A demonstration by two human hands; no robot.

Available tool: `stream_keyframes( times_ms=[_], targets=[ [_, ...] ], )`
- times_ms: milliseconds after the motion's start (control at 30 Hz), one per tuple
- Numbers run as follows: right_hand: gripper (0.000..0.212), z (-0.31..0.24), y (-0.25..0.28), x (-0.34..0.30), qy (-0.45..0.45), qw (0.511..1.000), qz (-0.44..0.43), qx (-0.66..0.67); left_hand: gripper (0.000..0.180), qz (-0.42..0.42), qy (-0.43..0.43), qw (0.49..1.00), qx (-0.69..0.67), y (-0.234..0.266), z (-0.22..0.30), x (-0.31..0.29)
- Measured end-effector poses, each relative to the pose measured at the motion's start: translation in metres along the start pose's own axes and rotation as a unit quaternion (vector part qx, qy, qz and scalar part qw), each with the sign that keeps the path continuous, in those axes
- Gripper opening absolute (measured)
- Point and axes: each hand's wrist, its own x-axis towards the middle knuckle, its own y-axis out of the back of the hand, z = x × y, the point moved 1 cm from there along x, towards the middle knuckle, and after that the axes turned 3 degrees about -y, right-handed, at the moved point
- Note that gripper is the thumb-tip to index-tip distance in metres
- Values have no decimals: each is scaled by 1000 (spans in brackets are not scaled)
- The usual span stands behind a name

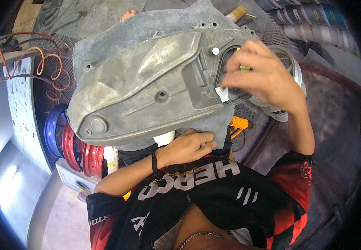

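Observation:
A large grey cast-metal cover (147,79), its surface scuffed and patchy, lies across a grey cloth (105,46) in front of me. Over the oval opening at its right end, my right hand (263,73) is closed in a pinch. A small white paper-like piece (222,95) sits at its fingertips, by the opening's rim. Something yellow shows between the fingers. Left of the opening is a round white spot (215,51) on the cover. My left hand (186,148) rests with curled fingers below the cover's near edge; what lies inside them is hidden.
Red wheel rims (74,146) and a blue rim (54,129) stand at left, silver rims (295,79) at right. An orange tool (239,123) lies near the cloth. A coiled orange hose (57,68) hangs at upper left; grey cylindrical containers (317,35) lie at upper right.

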Motion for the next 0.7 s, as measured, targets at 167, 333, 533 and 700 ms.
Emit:
stream_keyframes(
  times_ms=[167,333,533,700],
  targets=[
    [19,1,-14,-7,-28,999,37,16,14,-8,-5,1000,-8,0,-3,-3],
    [18,-19,-29,-22,-82,990,107,38,8,-15,-21,999,-24,0,-6,-3],
    [21,-46,-40,-28,-139,973,175,55,9,-21,-28,999,-40,0,-8,-2],
    [24,-41,-58,-54,-233,944,232,35,10,-29,-21,999,-35,1,-7,-3]
  ],
)
